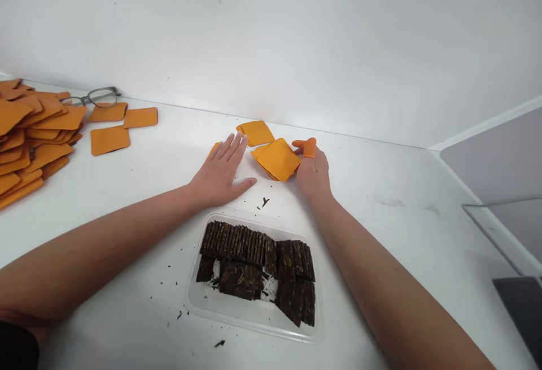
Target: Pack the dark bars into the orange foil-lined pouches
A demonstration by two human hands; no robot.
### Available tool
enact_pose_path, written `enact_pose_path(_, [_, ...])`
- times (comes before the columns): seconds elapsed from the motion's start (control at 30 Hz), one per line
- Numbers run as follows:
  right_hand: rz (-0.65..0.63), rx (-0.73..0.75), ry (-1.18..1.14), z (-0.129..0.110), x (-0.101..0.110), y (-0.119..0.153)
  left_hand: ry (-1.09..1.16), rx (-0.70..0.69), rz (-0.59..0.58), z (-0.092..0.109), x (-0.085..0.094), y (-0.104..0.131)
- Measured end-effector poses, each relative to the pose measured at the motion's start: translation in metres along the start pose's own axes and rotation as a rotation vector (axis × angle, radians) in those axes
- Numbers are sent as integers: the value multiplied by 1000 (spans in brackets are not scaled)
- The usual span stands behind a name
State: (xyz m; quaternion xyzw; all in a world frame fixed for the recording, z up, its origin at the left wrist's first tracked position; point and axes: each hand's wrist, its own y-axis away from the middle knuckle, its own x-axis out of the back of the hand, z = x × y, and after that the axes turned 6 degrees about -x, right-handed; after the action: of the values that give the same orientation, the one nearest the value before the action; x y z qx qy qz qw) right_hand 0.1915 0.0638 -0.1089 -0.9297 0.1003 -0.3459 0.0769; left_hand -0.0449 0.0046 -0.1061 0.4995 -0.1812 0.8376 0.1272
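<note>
Clearly, the two hands work on the far side of a shallow, clear plastic container [254,320], which stands on the white table [381,217] between the forearms. The left hand [218,177] lies palm down, its fingers spread and gripping nothing that I can see; a flat orange piece [214,149] shows past its fingers, so perhaps the palm keeps it in place. The right hand [315,178], with orange rubber finger covers [310,148], curls its fingers at the right corner of a small stack of orange, square, flat pieces [279,159]. Whether it pinches this corner I cannot tell, because the thumb is hidden. The stack lies between the hands, probably to be within reach of both. Just behind it are a few similar orange squares [259,133]. Inside the container, thin dark-brown slabs [237,241] stand mostly on edge in a row, maybe for saving space. Far left, a large heap of orange pieces [38,127] sits apart, near dark-framed eyeglasses [103,98].
</note>
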Motion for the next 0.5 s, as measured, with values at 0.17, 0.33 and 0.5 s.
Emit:
enact_pose_path(0.17, [13, -56, -59, -1, -1, 0, -166, 251, 10, 4, 0, 0])
enact_pose_path(0.33, [76, -104, -89, 1, -2, -4, -170, 257, 49, -1, 3, 2])
enact_pose_path(0.5, [136, -152, -76, 3, -2, -10, -140, 236, 122, -12, 9, -2])
